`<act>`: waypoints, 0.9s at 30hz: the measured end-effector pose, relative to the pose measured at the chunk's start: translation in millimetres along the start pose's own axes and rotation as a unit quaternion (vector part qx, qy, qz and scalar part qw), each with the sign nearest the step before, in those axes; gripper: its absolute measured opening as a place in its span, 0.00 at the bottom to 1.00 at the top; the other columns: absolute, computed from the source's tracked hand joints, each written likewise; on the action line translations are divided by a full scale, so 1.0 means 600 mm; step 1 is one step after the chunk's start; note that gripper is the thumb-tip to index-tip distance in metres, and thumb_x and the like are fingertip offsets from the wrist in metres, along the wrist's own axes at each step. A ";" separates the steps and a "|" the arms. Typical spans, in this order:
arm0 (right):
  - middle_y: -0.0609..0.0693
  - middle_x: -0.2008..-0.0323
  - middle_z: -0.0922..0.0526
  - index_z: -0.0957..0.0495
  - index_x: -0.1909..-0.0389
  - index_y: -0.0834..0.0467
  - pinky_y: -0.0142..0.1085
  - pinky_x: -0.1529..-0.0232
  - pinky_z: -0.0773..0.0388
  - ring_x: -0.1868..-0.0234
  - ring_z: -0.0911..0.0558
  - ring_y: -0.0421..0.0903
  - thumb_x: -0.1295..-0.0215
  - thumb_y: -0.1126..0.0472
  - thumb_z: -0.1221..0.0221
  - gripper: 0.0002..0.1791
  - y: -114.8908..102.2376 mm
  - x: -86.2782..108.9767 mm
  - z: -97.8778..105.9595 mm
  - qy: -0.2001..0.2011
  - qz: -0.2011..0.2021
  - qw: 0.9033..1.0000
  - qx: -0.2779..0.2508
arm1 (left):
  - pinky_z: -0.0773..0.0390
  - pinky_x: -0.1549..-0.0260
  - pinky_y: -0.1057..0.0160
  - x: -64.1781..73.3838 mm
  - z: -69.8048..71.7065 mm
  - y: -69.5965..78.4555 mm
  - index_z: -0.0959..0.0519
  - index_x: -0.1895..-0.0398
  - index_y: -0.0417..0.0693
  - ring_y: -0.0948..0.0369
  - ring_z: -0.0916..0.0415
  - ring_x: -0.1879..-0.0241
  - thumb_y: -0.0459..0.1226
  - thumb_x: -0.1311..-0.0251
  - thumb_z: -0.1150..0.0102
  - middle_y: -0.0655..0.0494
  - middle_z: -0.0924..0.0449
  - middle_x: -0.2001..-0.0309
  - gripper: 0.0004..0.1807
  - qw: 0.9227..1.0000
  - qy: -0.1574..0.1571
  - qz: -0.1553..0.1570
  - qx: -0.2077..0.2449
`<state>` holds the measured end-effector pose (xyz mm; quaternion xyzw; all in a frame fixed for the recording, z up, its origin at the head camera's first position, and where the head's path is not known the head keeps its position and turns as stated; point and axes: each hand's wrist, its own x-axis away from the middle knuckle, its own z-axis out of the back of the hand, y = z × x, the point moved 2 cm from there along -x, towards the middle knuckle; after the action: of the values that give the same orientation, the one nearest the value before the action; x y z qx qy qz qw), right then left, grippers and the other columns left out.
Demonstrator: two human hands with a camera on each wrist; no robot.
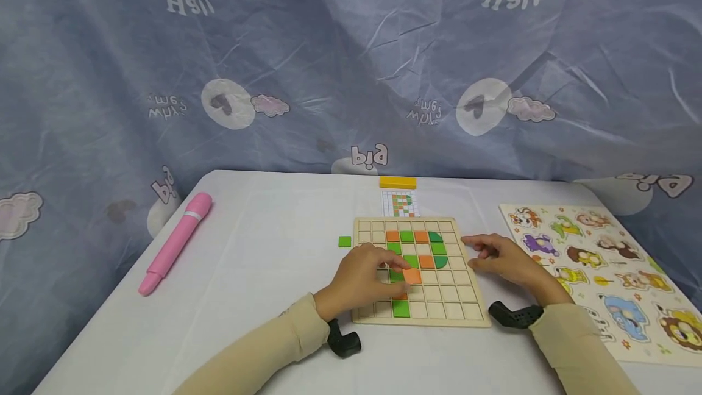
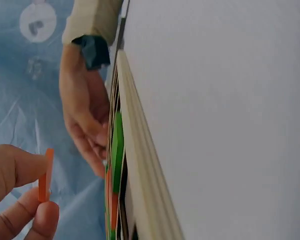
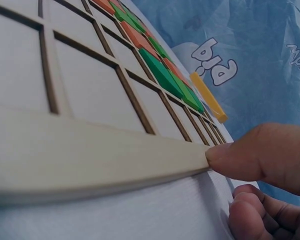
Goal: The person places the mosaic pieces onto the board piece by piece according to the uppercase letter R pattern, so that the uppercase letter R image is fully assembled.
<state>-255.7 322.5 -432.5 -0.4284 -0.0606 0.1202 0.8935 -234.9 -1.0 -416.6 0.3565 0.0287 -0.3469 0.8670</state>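
Note:
A wooden grid board [image 1: 452, 311] lies on the table, with green and orange tiles set in some of its cells. Between thumb and fingers, my left hand [image 1: 364, 276] pinches an orange square tile [image 1: 412, 276], raised over the middle of the board. The left wrist view shows this orange tile [image 2: 46, 175] edge-on, clear of the grid. At the board's right edge is my right hand [image 1: 507, 258], its thumb [image 3: 235, 159] touching the wooden rim and its other fingers loosely bent. A lone green square tile [image 1: 344, 241] lies just left of the board.
Behind the board, a pattern card [image 1: 401, 203] leans by a yellow block [image 1: 397, 182]. An animal puzzle board [image 1: 603, 285] takes up the right side of the table. A pink pen-shaped stick [image 1: 175, 242] lies far left. A patterned curtain [image 1: 351, 66] hangs behind.

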 end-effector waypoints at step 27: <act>0.58 0.53 0.23 0.24 0.33 0.75 0.32 0.59 0.30 0.58 0.29 0.46 0.33 0.70 0.30 0.29 -0.004 0.000 0.000 0.010 0.001 1.000 0.008 | 0.37 0.70 0.71 -0.041 -0.091 0.095 0.06 0.60 0.67 0.75 0.36 0.72 0.47 0.46 0.20 0.79 0.21 0.75 0.10 0.985 -0.076 -0.002 -0.157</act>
<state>-255.0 321.2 -430.5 -0.4226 -0.0501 0.1171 0.8973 -207.2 76.9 -415.6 0.1890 0.0177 -0.3663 0.9109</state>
